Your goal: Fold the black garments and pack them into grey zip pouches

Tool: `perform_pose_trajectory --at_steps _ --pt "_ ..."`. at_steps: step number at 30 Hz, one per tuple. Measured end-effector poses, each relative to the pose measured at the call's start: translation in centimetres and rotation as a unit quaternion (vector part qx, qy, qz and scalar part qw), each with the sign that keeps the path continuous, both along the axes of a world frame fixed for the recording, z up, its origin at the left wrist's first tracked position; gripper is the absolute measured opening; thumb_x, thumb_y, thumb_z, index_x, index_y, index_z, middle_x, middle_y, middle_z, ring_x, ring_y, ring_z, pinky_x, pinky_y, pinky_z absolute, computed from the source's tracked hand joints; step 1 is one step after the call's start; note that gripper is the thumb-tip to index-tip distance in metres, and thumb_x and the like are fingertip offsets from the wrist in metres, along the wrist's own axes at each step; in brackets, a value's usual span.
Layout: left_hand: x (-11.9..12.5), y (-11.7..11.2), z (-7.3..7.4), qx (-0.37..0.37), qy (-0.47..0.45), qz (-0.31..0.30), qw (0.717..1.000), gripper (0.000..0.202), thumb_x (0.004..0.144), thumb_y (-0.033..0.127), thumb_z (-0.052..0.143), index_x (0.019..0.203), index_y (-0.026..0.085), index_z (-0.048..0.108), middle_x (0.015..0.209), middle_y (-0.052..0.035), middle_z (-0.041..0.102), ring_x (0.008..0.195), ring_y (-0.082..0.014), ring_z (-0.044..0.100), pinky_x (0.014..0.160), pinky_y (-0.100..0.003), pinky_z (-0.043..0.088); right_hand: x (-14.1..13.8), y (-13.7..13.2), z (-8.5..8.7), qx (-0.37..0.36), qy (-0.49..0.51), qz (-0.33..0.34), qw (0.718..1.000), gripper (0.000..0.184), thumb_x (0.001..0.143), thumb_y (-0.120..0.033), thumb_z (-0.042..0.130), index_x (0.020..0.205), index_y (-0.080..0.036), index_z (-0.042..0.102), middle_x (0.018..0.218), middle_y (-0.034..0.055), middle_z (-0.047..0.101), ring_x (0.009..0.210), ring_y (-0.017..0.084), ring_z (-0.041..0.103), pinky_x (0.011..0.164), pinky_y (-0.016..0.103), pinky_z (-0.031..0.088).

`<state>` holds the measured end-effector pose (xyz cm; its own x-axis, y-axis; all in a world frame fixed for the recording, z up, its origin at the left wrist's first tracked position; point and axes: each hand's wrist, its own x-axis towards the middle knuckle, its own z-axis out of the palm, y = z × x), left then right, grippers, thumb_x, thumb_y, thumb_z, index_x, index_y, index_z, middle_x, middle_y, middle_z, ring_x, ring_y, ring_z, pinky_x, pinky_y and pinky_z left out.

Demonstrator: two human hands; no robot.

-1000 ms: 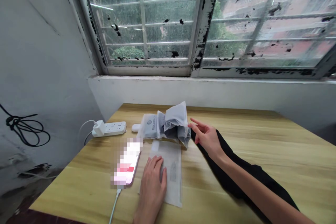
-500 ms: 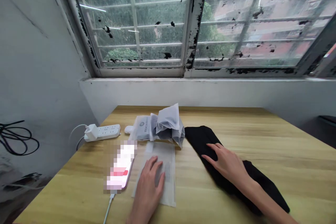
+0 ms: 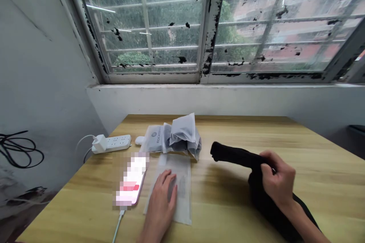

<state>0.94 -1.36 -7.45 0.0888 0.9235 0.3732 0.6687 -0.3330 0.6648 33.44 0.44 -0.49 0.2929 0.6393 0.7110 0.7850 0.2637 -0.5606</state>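
Note:
A long piece of black fabric [image 3: 265, 197], shaped like a sleeve, is pinched near its middle by my right hand [image 3: 279, 182]. One end of it sticks out to the left above the table, and the rest hangs down toward the lower right, partly behind my forearm. My left hand [image 3: 162, 201] lies on a flat frosted plastic bag [image 3: 184, 197], fingers stretched out and holding nothing. Beyond that bag sit frosted packets with dark contents, one printed packet [image 3: 154, 138] and a crumpled packet [image 3: 184, 129].
Left of the bag lies a phone [image 3: 131, 182] with a white cable [image 3: 117, 224] plugged in. A white power strip [image 3: 118, 143] with an adapter stands by the wall, near a white rounded object [image 3: 139, 140]. The wooden table [image 3: 242, 125] ends at the window wall.
My right hand has closed on the black fabric and lifted it, drawing it to the right. The fabric is now bunched in my grip. My left hand has barely moved.

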Motion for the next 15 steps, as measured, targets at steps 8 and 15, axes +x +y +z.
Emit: perform_pose_trajectory --at_steps 8,15 --pt "0.3 0.1 0.6 -0.023 -0.101 0.031 0.994 0.036 0.098 0.035 0.042 0.115 0.02 0.069 0.113 -0.0134 0.076 0.109 -0.0287 0.071 0.097 -0.049 0.057 -3.3 -1.1 0.4 0.062 -0.005 0.169 0.984 0.01 0.08 -0.017 0.052 0.076 -0.026 0.057 0.061 -0.0016 0.058 0.048 0.016 0.053 0.047 0.028 0.041" --pt "0.3 -0.4 2.1 -0.063 -0.21 0.075 0.973 0.048 0.098 0.055 0.04 0.11 0.019 0.07 0.114 -0.0146 0.076 0.113 -0.0307 0.07 0.1 -0.049 0.054 -6.5 -0.5 1.3 0.084 0.01 0.278 0.957 0.015 0.087 -0.012 0.051 0.088 -0.024 0.059 0.072 0.0001 0.059 0.059 0.016 0.057 0.051 0.026 0.046"
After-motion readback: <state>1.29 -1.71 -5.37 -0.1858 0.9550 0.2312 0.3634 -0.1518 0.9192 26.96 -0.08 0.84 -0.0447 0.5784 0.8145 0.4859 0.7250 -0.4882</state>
